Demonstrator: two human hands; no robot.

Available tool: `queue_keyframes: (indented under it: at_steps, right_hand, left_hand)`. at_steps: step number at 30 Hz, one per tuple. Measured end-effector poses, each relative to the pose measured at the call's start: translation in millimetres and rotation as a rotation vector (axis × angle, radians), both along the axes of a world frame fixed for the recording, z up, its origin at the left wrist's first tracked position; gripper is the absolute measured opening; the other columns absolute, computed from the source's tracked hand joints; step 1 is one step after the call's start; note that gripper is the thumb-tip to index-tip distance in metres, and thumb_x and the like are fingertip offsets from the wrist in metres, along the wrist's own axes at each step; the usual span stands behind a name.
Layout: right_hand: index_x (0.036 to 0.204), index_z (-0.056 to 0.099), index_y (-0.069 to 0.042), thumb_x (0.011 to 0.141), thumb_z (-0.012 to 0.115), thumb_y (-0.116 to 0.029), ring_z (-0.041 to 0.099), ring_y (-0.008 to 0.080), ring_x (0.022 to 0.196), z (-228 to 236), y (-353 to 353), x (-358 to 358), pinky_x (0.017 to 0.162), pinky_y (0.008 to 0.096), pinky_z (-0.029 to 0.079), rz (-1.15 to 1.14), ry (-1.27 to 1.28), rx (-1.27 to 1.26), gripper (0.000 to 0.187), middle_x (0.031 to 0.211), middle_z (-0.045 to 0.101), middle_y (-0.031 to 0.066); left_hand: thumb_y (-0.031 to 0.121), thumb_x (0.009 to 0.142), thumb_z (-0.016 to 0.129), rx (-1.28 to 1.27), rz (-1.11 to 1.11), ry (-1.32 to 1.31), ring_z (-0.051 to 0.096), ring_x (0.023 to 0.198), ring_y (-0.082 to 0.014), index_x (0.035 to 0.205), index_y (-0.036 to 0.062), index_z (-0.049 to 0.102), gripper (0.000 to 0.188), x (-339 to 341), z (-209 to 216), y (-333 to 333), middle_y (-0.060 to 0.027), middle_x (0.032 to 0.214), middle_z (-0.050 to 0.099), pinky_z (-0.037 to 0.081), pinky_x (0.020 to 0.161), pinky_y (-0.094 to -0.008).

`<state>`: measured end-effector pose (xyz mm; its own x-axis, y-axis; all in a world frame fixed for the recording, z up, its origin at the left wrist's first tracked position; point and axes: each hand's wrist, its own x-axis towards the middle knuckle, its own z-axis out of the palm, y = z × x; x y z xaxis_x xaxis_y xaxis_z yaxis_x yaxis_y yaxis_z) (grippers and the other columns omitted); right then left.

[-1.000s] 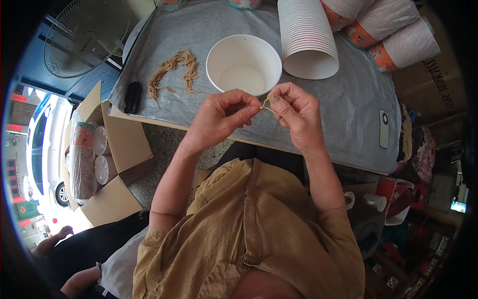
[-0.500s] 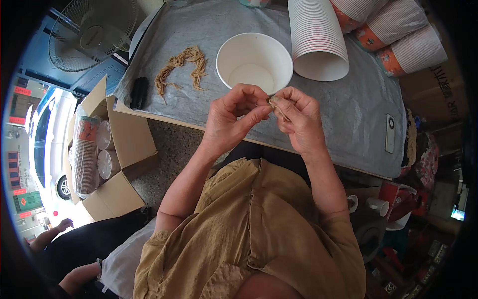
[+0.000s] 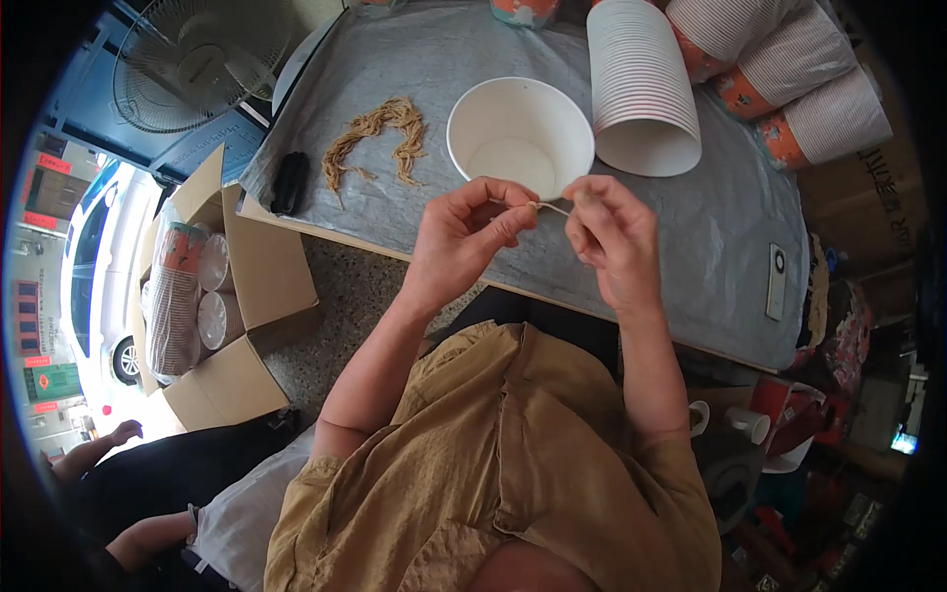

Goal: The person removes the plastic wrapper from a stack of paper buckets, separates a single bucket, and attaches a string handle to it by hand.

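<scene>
My left hand (image 3: 472, 232) and my right hand (image 3: 619, 235) are raised over the table's near edge. Each pinches a thin tan string (image 3: 553, 207), a short length of which shows between their fingertips. What else the fingers may cover I cannot make out. Just beyond the hands a wide white paper tub (image 3: 475, 123) stands with its mouth up; nothing shows inside it. To its left lies a loose, curved hank of tan strings (image 3: 380, 120). A long nested stack of white paper tubs (image 3: 643, 84) lies on its side to the right.
Wrapped stacks of cups (image 3: 794, 59) lie at the far right of the grey-covered table (image 3: 681, 257). A black object (image 3: 290, 183) and a small whitish device (image 3: 777, 281) rest near its edges. At left are an open carton (image 3: 281, 261), a fan (image 3: 202, 64) and another person's arm (image 3: 148, 541).
My hands have drawn slightly apart, the right one moving rightward, so a bit of string now shows between them. The whole view has shifted a little.
</scene>
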<state>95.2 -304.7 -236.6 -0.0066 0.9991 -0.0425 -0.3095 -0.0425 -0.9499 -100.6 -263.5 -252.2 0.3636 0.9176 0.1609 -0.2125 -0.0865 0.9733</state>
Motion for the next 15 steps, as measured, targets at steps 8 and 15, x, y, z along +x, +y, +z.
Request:
queue_keyframes:
  at_steps: [8, 15]
  right_hand:
    - [0.103, 0.071, -0.005, 0.086, 0.075, 0.002, 0.056, 0.0044, 0.071, 0.2, -9.6, -6.6, 0.059, 0.0207, 0.042, -0.153, -0.678, 0.441, 0.019, 0.091, 0.066, -0.0016]
    - [0.1, 0.072, -0.006, 0.079, 0.081, 0.001, 0.067, 0.0186, 0.082, -18.1, -6.1, -21.2, 0.064, 0.0307, 0.052, -0.359, -0.838, 0.601, 0.023, 0.093, 0.07, 0.0053]
  left_hand:
    - [0.016, 0.095, 0.074, -0.322, -0.056, -0.075, 0.069, 0.08, -0.008, 0.113, 0.0024, 0.072, 0.022, -1.8, 7.3, 5.8, -0.0031, 0.092, 0.075, 0.051, 0.065, -0.0213]
    - [0.015, 0.094, 0.075, -0.261, -0.05, -0.009, 0.069, 0.081, -0.0066, 0.109, 0.0022, 0.074, 0.019, 1.9, -3.1, 5.9, -0.0037, 0.091, 0.076, 0.053, 0.065, -0.0207]
